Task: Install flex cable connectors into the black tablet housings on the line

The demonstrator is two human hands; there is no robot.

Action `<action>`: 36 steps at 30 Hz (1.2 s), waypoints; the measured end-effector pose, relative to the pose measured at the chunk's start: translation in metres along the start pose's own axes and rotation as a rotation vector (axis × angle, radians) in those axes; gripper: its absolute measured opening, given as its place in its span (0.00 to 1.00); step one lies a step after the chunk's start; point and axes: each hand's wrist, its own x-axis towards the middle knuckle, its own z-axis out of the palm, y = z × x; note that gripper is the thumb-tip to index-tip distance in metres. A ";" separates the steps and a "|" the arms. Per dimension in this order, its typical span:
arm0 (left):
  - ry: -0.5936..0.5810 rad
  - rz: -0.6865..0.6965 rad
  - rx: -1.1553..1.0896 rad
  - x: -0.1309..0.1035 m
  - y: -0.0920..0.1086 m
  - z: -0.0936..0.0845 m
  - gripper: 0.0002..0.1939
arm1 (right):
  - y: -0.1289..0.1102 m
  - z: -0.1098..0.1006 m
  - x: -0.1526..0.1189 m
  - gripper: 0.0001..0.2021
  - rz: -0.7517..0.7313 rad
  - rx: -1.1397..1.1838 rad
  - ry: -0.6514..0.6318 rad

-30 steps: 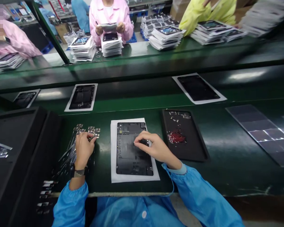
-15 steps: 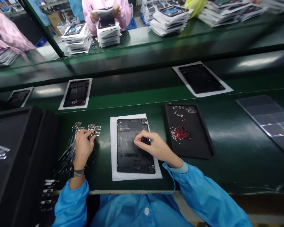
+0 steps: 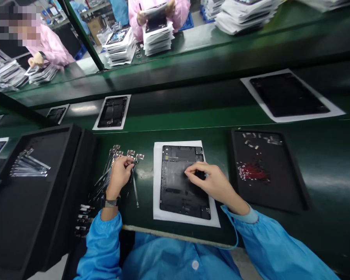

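My left hand [image 3: 121, 174] pinches a small circuit board with a ribbon cable [image 3: 135, 191] hanging down from it. Around those fingers lies a pile of similar boards with ribbon cables [image 3: 105, 174] on the green bench. In front of me a black tablet back shell [image 3: 177, 196] rests, inside facing up, on a white sheet [image 3: 158, 182]. Over the shell's right half hovers my right hand [image 3: 214, 182], thumb and forefinger closed together. Whatever those fingertips may hold is too small to make out.
To the right a black tray [image 3: 280, 190] holds red wires [image 3: 253, 171] and small metal parts. Stacked black trays [image 3: 61, 186] stand at left, with ribbon cables in the top one. Tablet shells on sheets [image 3: 112, 112] lie along the far strip. Co-workers in pink sit beyond.
My left hand has gone from reaching into the pile to pinching one board, with its ribbon cable now hanging free. The right hand stays pinched over the shell. The view has swung left.
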 end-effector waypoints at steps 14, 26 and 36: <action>-0.306 0.013 -0.418 -0.024 0.070 -0.036 0.04 | -0.015 0.008 -0.003 0.09 0.171 0.346 -0.240; -0.776 0.159 -0.509 -0.013 0.092 0.010 0.09 | -0.014 0.010 -0.002 0.08 0.209 0.355 -0.369; -0.816 0.124 -0.500 -0.014 0.092 0.014 0.10 | -0.012 0.007 -0.002 0.07 0.258 0.364 -0.436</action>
